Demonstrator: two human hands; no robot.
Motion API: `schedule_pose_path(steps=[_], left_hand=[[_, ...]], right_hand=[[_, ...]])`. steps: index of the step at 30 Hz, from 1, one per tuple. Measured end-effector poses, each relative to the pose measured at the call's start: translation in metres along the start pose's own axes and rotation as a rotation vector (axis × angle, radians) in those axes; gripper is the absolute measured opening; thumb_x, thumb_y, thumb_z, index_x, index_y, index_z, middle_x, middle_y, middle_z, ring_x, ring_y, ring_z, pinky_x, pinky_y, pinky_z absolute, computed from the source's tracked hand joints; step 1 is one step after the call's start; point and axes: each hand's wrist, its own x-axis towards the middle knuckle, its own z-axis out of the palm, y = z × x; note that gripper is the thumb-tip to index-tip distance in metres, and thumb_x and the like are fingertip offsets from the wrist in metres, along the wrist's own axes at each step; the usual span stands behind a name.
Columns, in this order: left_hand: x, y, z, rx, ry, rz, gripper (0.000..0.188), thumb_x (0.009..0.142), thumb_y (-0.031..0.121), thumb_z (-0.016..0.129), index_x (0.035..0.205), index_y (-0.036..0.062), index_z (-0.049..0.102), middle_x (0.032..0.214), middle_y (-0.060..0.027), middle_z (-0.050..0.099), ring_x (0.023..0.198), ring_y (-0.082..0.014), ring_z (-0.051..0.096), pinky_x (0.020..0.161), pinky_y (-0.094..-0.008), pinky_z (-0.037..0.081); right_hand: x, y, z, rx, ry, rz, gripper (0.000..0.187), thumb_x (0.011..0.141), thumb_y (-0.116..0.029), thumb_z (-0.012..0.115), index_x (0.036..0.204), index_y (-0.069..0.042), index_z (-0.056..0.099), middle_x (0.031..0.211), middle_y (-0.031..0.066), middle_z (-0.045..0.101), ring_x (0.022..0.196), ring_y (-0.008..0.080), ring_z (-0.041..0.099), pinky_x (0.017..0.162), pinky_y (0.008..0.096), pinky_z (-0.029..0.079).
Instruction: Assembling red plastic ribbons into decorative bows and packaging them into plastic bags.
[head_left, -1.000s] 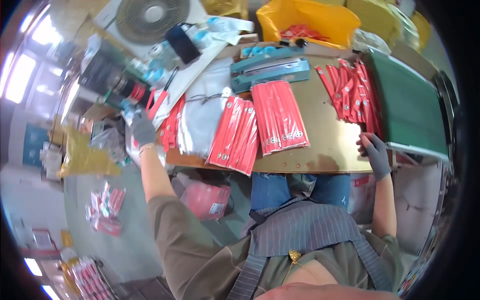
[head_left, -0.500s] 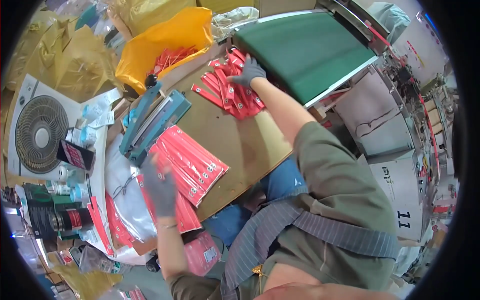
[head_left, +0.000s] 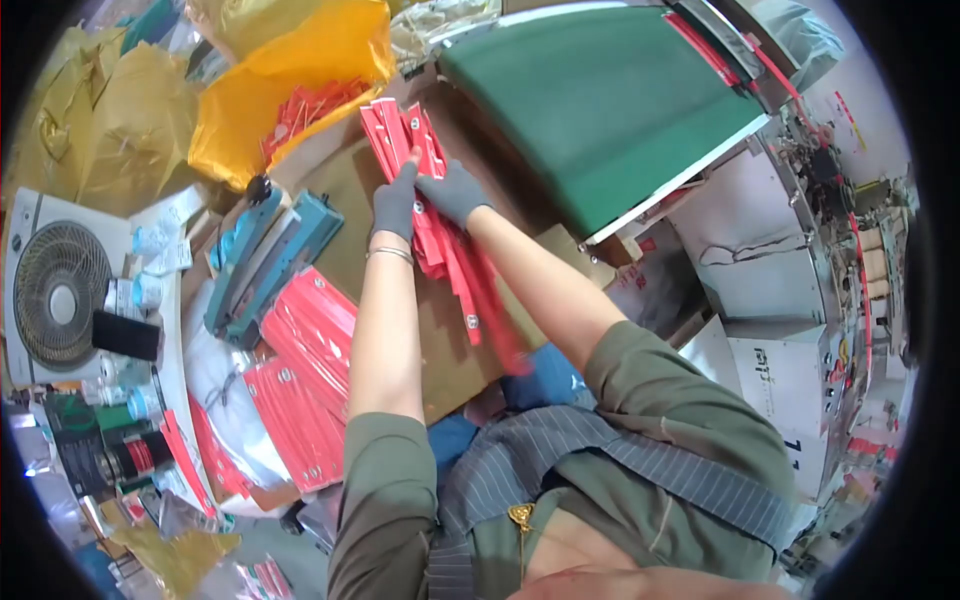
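Observation:
A bundle of long, narrow red packets (head_left: 432, 240) is between my two hands, above the brown work surface (head_left: 450, 370). My left hand (head_left: 394, 205), in a grey glove, is closed round the bundle's left side. From the right, my right hand (head_left: 455, 194), also gloved, grips the same packets. Their far ends stand up unevenly, and several hang down toward me, the lowest smeared by motion. To the left lie flat, clear-wrapped packs of red packets (head_left: 310, 320), with another pack (head_left: 293, 420) nearer me. A teal bag sealer (head_left: 275, 265) stands just beyond them.
A green conveyor belt (head_left: 600, 110) runs at the far right, with red packets (head_left: 700, 48) at its far end. An orange bag (head_left: 225, 125) holds more red pieces. At the left are a fan (head_left: 60, 300), a phone (head_left: 125, 335) and clear plastic bags (head_left: 225, 375).
My left hand has left the wrapped packs and joined my right hand at the loose pile. The loose packets are now gathered into a raised bundle. The phone screen has gone dark.

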Motion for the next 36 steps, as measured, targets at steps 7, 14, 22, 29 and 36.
schedule_pose_path(steps=[7, 14, 22, 29, 36], left_hand=[[-0.188, -0.081, -0.023, -0.506, 0.015, -0.009, 0.058, 0.084, 0.032, 0.065, 0.117, -0.0125, 0.048, 0.106, -0.0155, 0.062, 0.1, -0.0213, 0.058, 0.089, -0.032, 0.046], [-0.274, -0.096, -0.021, -0.749, 0.086, -0.061, 0.053, 0.081, 0.016, 0.068, 0.126, -0.0021, 0.047, 0.12, -0.011, 0.055, 0.109, -0.0193, 0.053, 0.093, -0.0324, 0.043], [-0.257, -0.008, -0.099, -0.264, -0.067, 0.59, 0.056, 0.069, 0.018, 0.079, 0.118, 0.002, 0.055, 0.116, -0.0092, 0.059, 0.105, -0.0182, 0.056, 0.091, -0.0333, 0.046], [-0.219, -0.054, -0.084, 0.506, -0.006, 0.693, 0.061, 0.063, 0.02, 0.083, 0.115, 0.0031, 0.056, 0.109, -0.0079, 0.062, 0.1, -0.0195, 0.06, 0.085, -0.0341, 0.05], [-0.276, -0.06, -0.087, -0.832, -0.565, -0.058, 0.05, 0.077, 0.015, 0.069, 0.121, 0.0023, 0.05, 0.115, -0.0087, 0.058, 0.102, -0.0183, 0.059, 0.085, -0.0323, 0.05]], right_hand=[[-0.146, 0.075, 0.018, 0.649, -0.575, -0.004, 0.068, 0.071, -0.044, 0.074, 0.118, 0.001, 0.053, 0.107, 0.0149, 0.062, 0.097, 0.0202, 0.06, 0.085, 0.0344, 0.047], [-0.224, 0.028, -0.03, 0.909, -0.854, 0.194, 0.058, 0.082, -0.022, 0.068, 0.13, -0.001, 0.044, 0.122, 0.0104, 0.055, 0.111, 0.0192, 0.053, 0.097, 0.0345, 0.042], [-0.193, -0.073, -0.093, 0.864, -0.853, -0.648, 0.105, 0.066, -0.015, 0.082, 0.144, -0.003, 0.014, 0.135, 0.0106, 0.042, 0.119, 0.0184, 0.046, 0.102, 0.0328, 0.037], [-0.193, -0.054, -0.062, 0.649, -0.799, -0.838, 0.107, 0.062, -0.018, 0.085, 0.144, -0.004, 0.019, 0.129, 0.0113, 0.046, 0.112, 0.0153, 0.049, 0.097, 0.0293, 0.041], [-0.227, -0.083, -0.055, 0.711, -0.657, -0.625, 0.079, 0.073, -0.015, 0.072, 0.14, -0.001, 0.033, 0.129, 0.0139, 0.046, 0.118, 0.0187, 0.045, 0.1, 0.0333, 0.036]])
